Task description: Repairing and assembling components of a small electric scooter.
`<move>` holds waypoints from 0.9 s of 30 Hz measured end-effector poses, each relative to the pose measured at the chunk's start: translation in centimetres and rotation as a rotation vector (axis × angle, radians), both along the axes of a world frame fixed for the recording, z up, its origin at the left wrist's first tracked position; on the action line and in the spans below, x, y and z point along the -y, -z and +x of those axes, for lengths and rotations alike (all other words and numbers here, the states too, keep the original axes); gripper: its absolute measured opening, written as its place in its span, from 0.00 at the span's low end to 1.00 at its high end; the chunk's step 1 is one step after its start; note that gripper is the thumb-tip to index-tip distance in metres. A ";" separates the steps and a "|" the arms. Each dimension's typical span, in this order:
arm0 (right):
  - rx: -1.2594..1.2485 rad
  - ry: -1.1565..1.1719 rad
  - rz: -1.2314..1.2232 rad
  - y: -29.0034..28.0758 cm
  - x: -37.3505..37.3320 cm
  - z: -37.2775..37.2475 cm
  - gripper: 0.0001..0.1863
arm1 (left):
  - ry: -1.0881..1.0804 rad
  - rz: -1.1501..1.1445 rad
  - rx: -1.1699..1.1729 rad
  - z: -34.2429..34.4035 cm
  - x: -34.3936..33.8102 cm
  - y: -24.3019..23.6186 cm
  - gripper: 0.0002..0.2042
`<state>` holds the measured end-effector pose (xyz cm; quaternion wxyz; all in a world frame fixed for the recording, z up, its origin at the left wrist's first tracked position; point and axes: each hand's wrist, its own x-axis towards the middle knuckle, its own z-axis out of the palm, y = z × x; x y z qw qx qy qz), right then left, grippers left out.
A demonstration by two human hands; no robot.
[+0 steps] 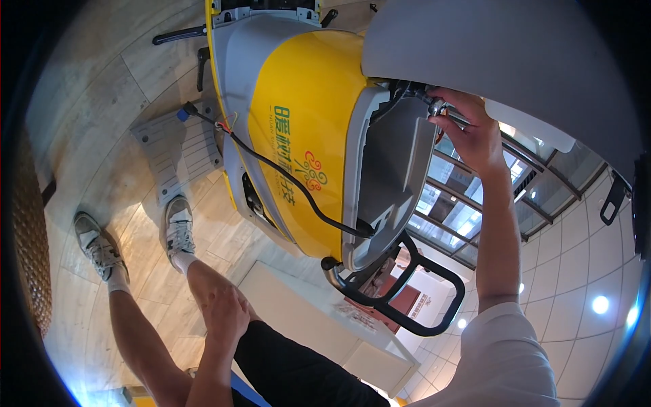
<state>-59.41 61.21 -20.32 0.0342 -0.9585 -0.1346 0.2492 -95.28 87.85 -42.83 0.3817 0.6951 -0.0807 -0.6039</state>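
My right hand [468, 129] reaches under the raised grey panel [502, 47] of a yellow-and-grey scooter body [305, 88]. Its thumb and fingers close around a small shiny metal part [437, 107], whose exact kind I cannot make out. Dark cables [393, 102] run close beside it, at the edge of the grey open compartment [400, 156]. My left hand [226, 312] lies on my bent knee with its fingers laid over it, holding nothing.
A black cable [291, 180] with a blue-tipped connector [186, 112] hangs across the yellow body. A black tubular rack [434, 319] juts out near my right arm. A grey ribbed plate [180, 149] lies by my shoes. Black levers [180, 35] stick out at the far left.
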 end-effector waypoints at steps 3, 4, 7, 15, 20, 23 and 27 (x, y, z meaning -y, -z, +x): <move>0.008 -0.059 -0.030 -0.1 0.4 -0.1 0.22 | -0.020 -0.014 0.040 -0.2 0.0 0.1 0.18; 0.049 -0.048 -0.115 -0.1 0.5 -0.2 0.22 | -0.006 -0.016 0.035 -0.2 0.0 0.2 0.18; 0.092 0.115 -0.081 0.6 0.2 -1.2 0.21 | 0.005 -0.016 0.038 -0.4 0.1 0.4 0.18; 0.095 0.522 -0.010 1.7 -2.6 -2.1 0.15 | 0.007 0.012 0.023 -0.4 0.0 0.2 0.17; 0.022 0.681 0.387 2.3 -2.5 -2.3 0.10 | 0.032 -0.015 -0.021 -0.2 0.0 0.4 0.22; 0.040 0.864 0.605 3.2 -2.8 -2.9 0.10 | 0.028 -0.007 -0.044 0.2 -0.1 0.2 0.22; -0.024 1.043 0.785 3.2 -3.0 -3.0 0.07 | 0.025 0.007 -0.039 -0.1 0.1 0.3 0.22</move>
